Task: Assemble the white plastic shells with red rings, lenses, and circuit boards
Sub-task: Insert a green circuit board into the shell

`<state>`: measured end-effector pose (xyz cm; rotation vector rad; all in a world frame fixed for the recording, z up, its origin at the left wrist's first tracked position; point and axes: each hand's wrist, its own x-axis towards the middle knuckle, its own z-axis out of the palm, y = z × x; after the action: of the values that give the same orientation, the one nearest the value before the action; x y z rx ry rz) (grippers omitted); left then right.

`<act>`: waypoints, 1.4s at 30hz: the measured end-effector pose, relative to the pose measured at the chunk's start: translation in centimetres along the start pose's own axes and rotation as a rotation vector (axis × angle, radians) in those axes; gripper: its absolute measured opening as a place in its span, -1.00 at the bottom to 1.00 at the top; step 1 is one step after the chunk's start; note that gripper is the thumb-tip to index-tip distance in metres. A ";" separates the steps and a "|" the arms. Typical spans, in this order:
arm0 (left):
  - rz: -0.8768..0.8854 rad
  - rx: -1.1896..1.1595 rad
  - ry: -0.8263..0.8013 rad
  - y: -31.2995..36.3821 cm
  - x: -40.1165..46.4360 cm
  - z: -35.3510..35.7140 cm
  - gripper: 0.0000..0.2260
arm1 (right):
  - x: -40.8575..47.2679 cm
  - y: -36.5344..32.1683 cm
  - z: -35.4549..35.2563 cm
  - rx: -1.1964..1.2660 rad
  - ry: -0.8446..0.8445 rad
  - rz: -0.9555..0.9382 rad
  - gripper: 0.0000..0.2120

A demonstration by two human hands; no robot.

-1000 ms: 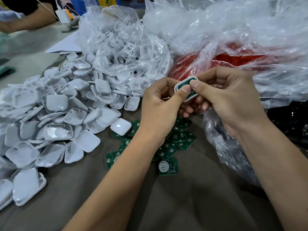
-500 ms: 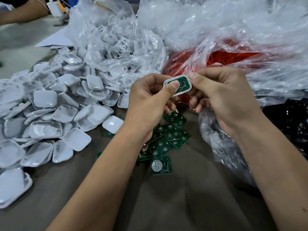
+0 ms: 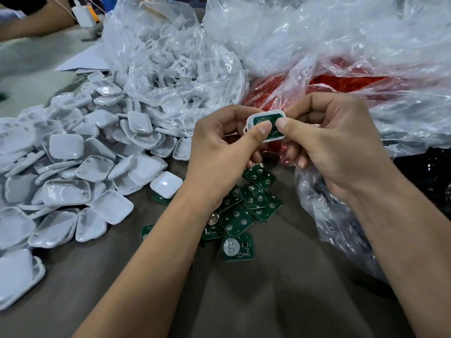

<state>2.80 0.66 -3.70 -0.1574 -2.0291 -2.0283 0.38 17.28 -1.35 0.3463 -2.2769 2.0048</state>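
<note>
A small white shell [image 3: 266,118] with a green circuit board seated in it is held above the table between both hands. My left hand [image 3: 219,152] grips its left side with the thumb pressing on the board. My right hand [image 3: 334,140] grips its right side, thumb also on the board. Below the hands lies a scatter of loose green circuit boards [image 3: 244,215]. A large pile of white shells [image 3: 73,167] covers the table's left. Red rings show inside a clear bag [image 3: 341,81] behind the hands. No lens is visible in the held shell.
A clear bag of white plastic parts [image 3: 170,64] stands behind the shell pile. More crumpled clear bags [image 3: 341,32] fill the back right, and a bag of dark parts [image 3: 427,176] lies at right. Another person's arm [image 3: 31,23] rests at the far left. Brown cloth [image 3: 256,301] covers the near table.
Both thumbs have come together onto the circuit board in the shell. The shell has tilted slightly, and the view has shifted a little.
</note>
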 end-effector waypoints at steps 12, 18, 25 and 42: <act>-0.160 -0.282 -0.031 0.8 -0.1 0.1 -0.83 | 0.0 -0.3 0.1 0.069 -0.021 0.015 -0.90; -0.287 -0.320 -0.046 1.0 0.0 -0.2 -0.84 | -0.2 -0.4 0.2 0.054 -0.055 -0.034 -0.96; -0.256 -0.306 -0.068 1.1 -0.2 0.0 -0.89 | -0.2 -0.5 0.3 0.042 -0.059 -0.050 -0.88; -0.073 -0.226 -0.016 0.8 -0.2 0.3 -0.86 | -0.6 -0.6 0.5 -0.190 -0.028 -0.199 -0.90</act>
<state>3.13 0.99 -2.95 -0.1455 -1.8348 -2.3052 1.14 16.81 -0.95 0.5617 -2.3206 1.6854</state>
